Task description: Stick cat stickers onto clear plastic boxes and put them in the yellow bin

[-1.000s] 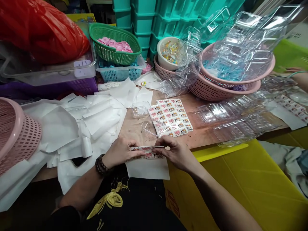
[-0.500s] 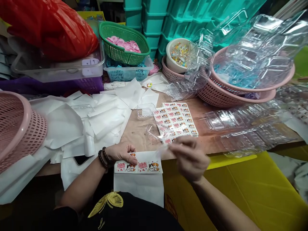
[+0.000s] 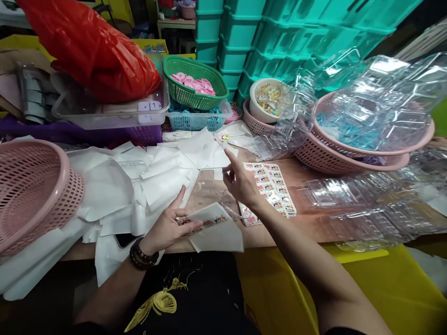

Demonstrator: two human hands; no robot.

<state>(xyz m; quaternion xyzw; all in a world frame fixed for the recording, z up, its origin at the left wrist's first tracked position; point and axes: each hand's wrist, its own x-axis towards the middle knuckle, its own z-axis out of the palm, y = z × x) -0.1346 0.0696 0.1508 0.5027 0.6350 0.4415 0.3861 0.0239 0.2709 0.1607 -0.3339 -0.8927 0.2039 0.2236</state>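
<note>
My left hand pinches a white backing sheet with a strip of cartoon stickers and holds it tilted above the table's near edge. My right hand is stretched forward over the wooden table, index finger raised and thumb curled in. Whatever it grips is too small to make out. A clear plastic box lies just left of that hand. A full sticker sheet lies just to the hand's right, with a clear lid below the wrist.
A pile of white backing papers covers the table's left, with a phone half under it and a pink basket beside it. Behind stand a green basket, a white bowl and pink baskets of clear boxes. Clear trays line the right.
My right hand left the sticker strip and reached forward and up to the clear box. The left hand lifted and tilted the sheet. The view shifted left and up.
</note>
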